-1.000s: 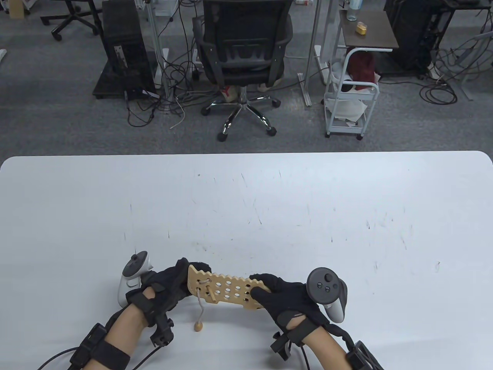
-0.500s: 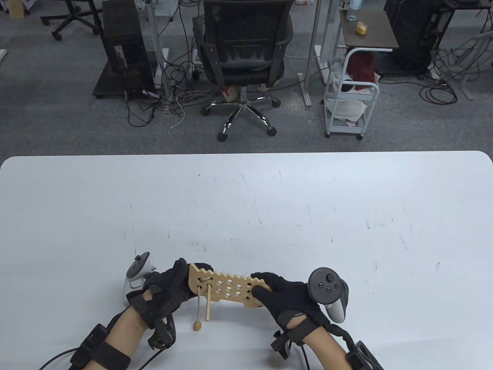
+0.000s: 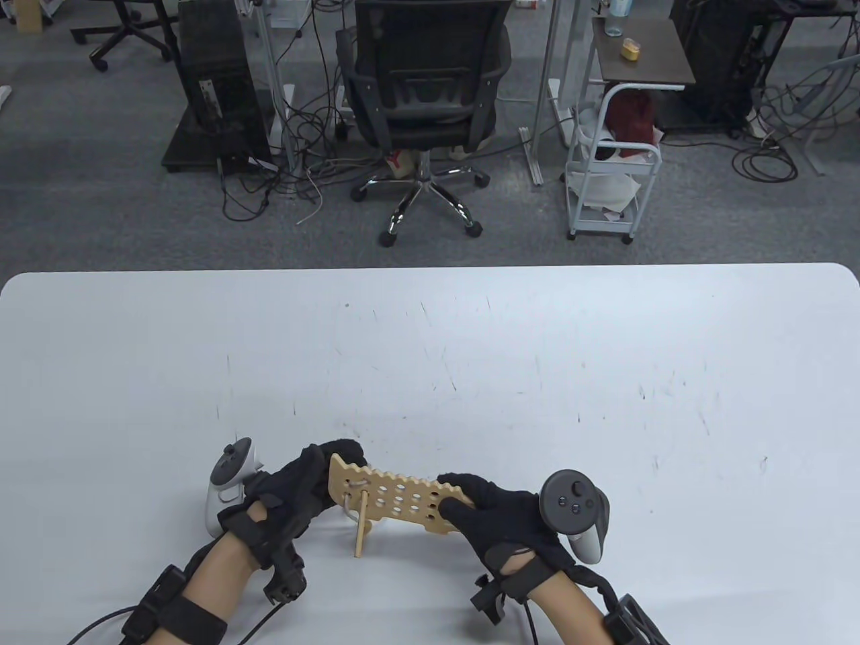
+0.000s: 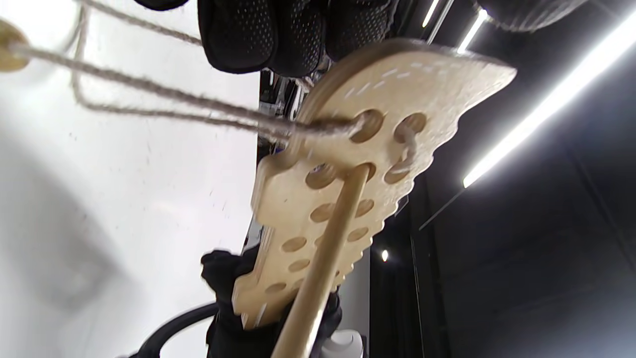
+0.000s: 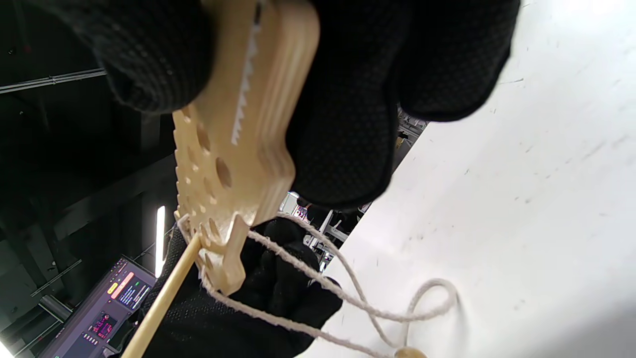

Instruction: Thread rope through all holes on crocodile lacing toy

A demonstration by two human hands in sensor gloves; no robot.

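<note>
The flat pale wooden crocodile lacing toy with rows of round holes [image 3: 396,500] is held above the white table [image 3: 470,376] — left hand [image 3: 295,494] grips 1 end, right hand [image 3: 494,514] the other. A thin wooden needle stick [image 3: 361,527] pokes through a hole, trailing beige rope [image 5: 348,293].

An office or laboratory workspace. Beyond the white table [image 3: 430,349], grey carpet [image 3: 80,201] carries a black mesh swivel chair [image 3: 423,87] at upper centre, a black computer tower [image 3: 216,87] at upper left among tangled cables [image 3: 316,161], and a white wheeled cart [image 3: 611,168] at upper right. A lit monitor [image 5: 107,313] shows at the lower left of the right wrist view
</note>
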